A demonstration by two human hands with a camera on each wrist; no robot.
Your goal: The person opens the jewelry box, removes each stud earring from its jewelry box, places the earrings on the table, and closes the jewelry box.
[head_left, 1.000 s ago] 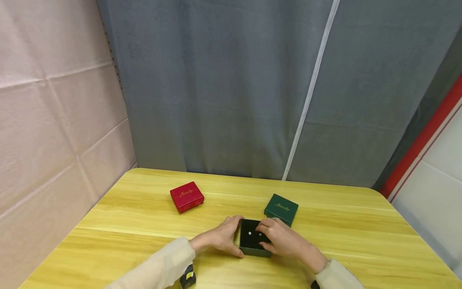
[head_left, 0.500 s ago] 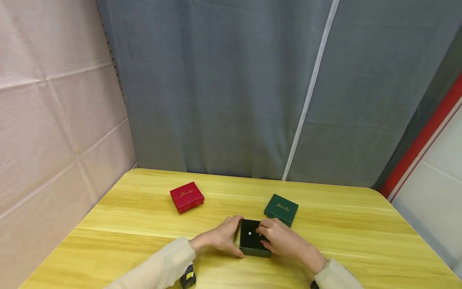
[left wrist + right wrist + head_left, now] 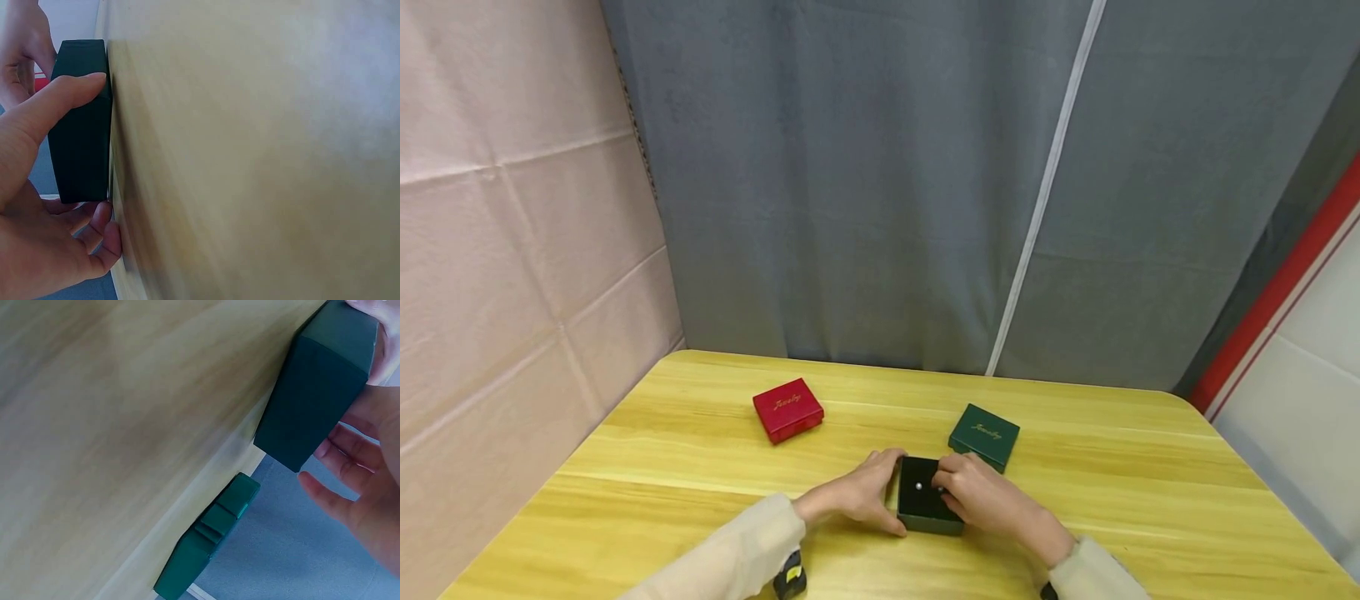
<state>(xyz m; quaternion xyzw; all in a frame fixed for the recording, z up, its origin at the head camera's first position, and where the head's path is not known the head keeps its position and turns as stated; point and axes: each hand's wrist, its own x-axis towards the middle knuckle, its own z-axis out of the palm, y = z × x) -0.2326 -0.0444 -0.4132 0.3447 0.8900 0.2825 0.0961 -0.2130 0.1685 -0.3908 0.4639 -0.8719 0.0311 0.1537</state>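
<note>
steadying the dark green box (image 3: 930, 525), would you say, is the left hand's (image 3: 865, 490) job?

i'd judge so. it spans the box's left side, thumb on the near wall, fingers bent round the far corner. gripped there, the box probably can't skid on the table (image 3: 700, 467).

and the right hand (image 3: 988, 493)?

its fingers are bent down, close together, over the right half of the black pad (image 3: 917, 507), right by a small bright bead (image 3: 940, 490). whether they pinch it i can't tell; they cover too much.

is there another?

yes, a pale bead (image 3: 918, 486) on the left of the pad, between the hands and touched by neither.

so the box sits between them?

it does, flat on the table, pad facing up, which seems handy for working from above.

why is that lettered green piece (image 3: 984, 435) back there?

it lies just beyond the right hand, apart from the box; perhaps placed to be in reach without crowding the fingers. the red box (image 3: 788, 410) is off to the left, well apart from both hands.
</note>
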